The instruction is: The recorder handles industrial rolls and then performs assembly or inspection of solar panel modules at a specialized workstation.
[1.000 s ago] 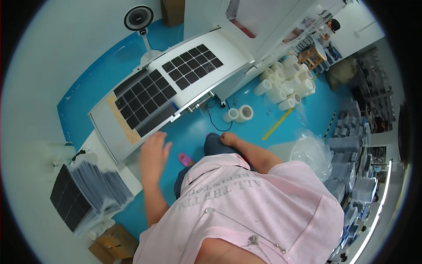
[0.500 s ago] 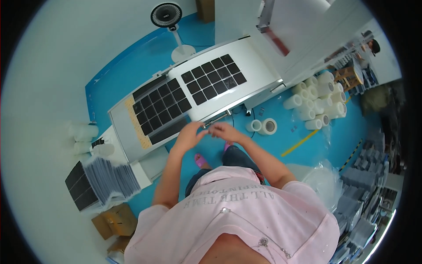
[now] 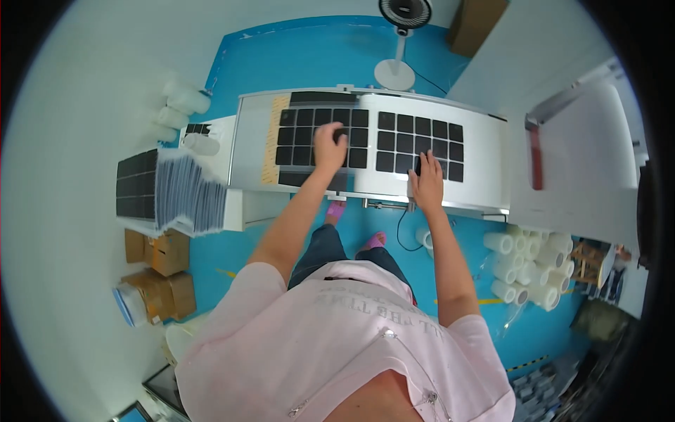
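My left hand (image 3: pixel 328 148) is over the left grid of black squares (image 3: pixel 287 137), its fingers curved and thumb apart, with nothing visible held. Fingers stretched out, my right hand (image 3: pixel 427 184) lies at the near part of the right grid of black squares (image 3: pixel 404 124). Whether either hand presses on the surface is hard to tell. Both grids rest side by side on a long white machine bed (image 3: pixel 485 137), in neat rows. A pale yellow strip (image 3: pixel 270 144) runs along the left grid's outer side, and a dark band (image 3: pixel 323 97) shows beyond that grid.
A fan (image 3: pixel 404 13) stands behind the bed. To the left are a thick stack of dark-faced sheets (image 3: pixel 186 193) and cardboard boxes (image 3: pixel 169 253). White rolls (image 3: pixel 524 264) are piled on the blue floor at right, below a white machine housing (image 3: pixel 590 148) with a red strip.
My view has turned, so the bed now lies level across it. My hands, close together before the bed earlier, have spread apart and reached over the two grids.
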Demonstrator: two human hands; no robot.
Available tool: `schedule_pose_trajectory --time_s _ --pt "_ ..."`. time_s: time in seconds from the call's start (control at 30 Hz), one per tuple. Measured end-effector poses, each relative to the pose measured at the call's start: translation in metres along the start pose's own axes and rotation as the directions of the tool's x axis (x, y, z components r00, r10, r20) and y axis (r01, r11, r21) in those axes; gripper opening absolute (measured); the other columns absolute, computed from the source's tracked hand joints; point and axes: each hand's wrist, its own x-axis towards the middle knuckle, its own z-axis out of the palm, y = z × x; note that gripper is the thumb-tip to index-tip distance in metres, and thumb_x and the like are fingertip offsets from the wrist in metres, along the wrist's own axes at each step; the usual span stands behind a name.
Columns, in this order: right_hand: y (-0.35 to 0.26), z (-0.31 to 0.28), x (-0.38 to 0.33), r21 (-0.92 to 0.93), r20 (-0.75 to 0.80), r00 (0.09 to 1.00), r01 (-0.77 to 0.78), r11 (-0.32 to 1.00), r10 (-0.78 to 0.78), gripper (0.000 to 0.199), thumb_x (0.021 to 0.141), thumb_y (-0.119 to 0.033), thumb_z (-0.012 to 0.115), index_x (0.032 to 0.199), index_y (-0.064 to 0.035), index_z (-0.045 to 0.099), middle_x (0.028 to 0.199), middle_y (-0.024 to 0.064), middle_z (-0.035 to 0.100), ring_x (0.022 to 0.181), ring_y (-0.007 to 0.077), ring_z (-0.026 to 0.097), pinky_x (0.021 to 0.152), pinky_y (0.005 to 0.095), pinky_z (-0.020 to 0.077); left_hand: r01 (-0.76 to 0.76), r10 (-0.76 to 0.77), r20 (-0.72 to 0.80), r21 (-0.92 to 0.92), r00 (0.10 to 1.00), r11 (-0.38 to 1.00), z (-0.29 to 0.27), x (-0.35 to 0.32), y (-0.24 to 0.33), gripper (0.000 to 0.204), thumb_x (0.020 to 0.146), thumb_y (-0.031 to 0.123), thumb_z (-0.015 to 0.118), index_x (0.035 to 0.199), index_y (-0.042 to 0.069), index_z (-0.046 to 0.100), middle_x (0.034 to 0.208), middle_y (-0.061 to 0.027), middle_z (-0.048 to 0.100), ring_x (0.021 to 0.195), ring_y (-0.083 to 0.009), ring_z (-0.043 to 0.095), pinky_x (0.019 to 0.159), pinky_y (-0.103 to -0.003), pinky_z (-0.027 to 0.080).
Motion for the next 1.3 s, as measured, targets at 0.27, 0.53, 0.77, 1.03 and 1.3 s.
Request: schedule_pose_trajectory --time_s 0.27,0.53,0.77,1.03,1.3 --pt "-0.023 -0.001 0.012 -0.130 0.056 0.994 -0.090 0.987 0.097 0.057 0.086 -0.026 0.066 0.132 0.0037 0.050 0.141 0.0235 0.046 0.130 0.0394 0.042 0.108 0.0448 0.0364 0.486 -0.429 -0.241 0.285 0.871 0.826 -0.071 0.071 -0.105 0.055 0.080 0.012 0.069 0.127 -0.004 0.044 0.128 -0.0257 0.048 0.123 -0.0424 0.040 0.105 -0.050 0.032" --pt "-0.129 0.034 0.058 0.080 0.039 0.989 0.142 0.987 -0.146 0.054 0.079 -0.010 0.069 0.128 -0.0015 0.050 0.135 0.0218 0.048 0.125 0.0404 0.046 0.105 0.0459 0.0388 0.591 -0.606 -0.069 0.331 0.792 0.735 -0.077 0.087 -0.120 0.045 0.083 0.021 0.070 0.115 -0.003 0.049 0.119 -0.0251 0.056 0.110 -0.0427 0.054 0.095 -0.049 0.043" --pt "-0.168 0.074 0.062 0.022 0.237 0.934 0.270 0.963 -0.267 0.060 0.087 -0.023 0.064 0.139 -0.0005 0.043 0.147 0.0206 0.040 0.136 0.0379 0.037 0.112 0.0436 0.0323 0.547 -0.557 -0.046 0.274 0.829 0.791 -0.091 0.086 -0.114 0.021 0.085 0.023 0.070 0.089 0.006 0.060 0.096 -0.0132 0.066 0.091 -0.0363 0.063 0.074 -0.047 0.050" --pt "-0.169 0.073 0.066 -0.036 0.332 0.911 0.269 0.962 -0.243 0.059 0.093 -0.031 0.059 0.142 -0.0016 0.042 0.150 0.0193 0.038 0.137 0.0358 0.036 0.112 0.0410 0.0323 0.363 -0.340 -0.127 0.296 0.932 0.884 -0.088 0.078 -0.113 0.013 0.087 0.018 0.067 0.084 0.007 0.060 0.089 -0.0113 0.063 0.085 -0.0346 0.061 0.071 -0.046 0.049" --pt "-0.168 0.076 0.066 -0.092 0.401 0.891 0.270 0.958 -0.213 0.063 0.093 -0.035 0.058 0.145 -0.0045 0.039 0.154 0.0157 0.033 0.141 0.0318 0.032 0.114 0.0399 0.0300 0.322 -0.300 -0.128 0.221 0.945 0.920 -0.094 0.075 -0.111 0.012 0.085 0.016 0.067 0.084 0.007 0.059 0.089 -0.0110 0.062 0.085 -0.0339 0.061 0.071 -0.046 0.048"
